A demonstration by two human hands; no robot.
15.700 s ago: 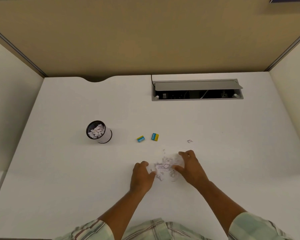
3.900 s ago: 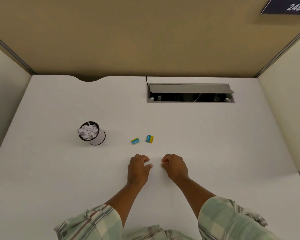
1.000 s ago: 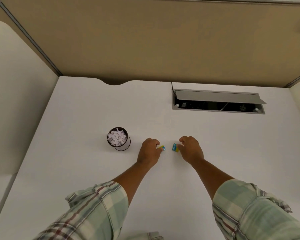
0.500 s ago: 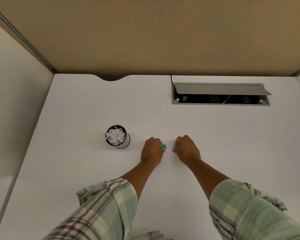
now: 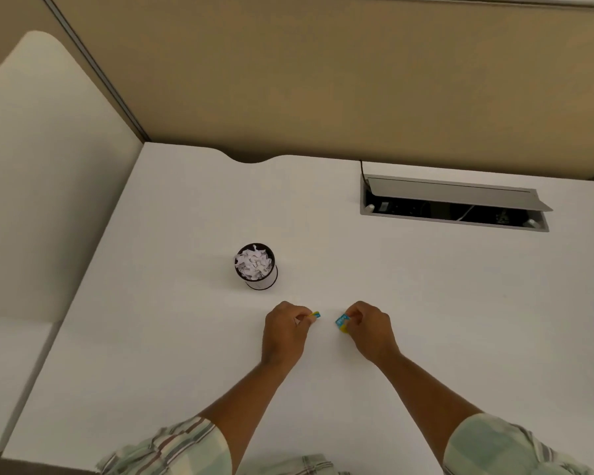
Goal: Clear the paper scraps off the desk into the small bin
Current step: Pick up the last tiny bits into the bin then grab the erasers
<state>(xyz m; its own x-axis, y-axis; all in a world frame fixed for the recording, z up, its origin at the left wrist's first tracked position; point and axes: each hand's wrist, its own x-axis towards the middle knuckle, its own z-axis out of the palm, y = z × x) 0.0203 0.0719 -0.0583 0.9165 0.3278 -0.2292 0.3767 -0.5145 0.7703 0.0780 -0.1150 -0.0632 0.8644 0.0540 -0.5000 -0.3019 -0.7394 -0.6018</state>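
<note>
The small bin (image 5: 258, 282), a black-rimmed white cup, stands on the white desk (image 5: 426, 303) and is filled to the brim with white paper scraps (image 5: 253, 262). My left hand (image 5: 285, 332) pinches a small blue-and-yellow block (image 5: 315, 315) between thumb and fingertips, just right of and nearer than the bin. My right hand (image 5: 369, 329) pinches a second blue-and-yellow block (image 5: 341, 322) the same way. The two blocks face each other a short gap apart. No loose scraps show on the desk surface.
An open grey cable hatch (image 5: 455, 204) with cables inside is set into the desk at the back right. Tan partition walls (image 5: 323, 80) close the back. A white side panel (image 5: 48, 166) stands on the left.
Both hands have closed on the blue-and-yellow blocks and drawn slightly toward me with them. The camera view has shifted left.
</note>
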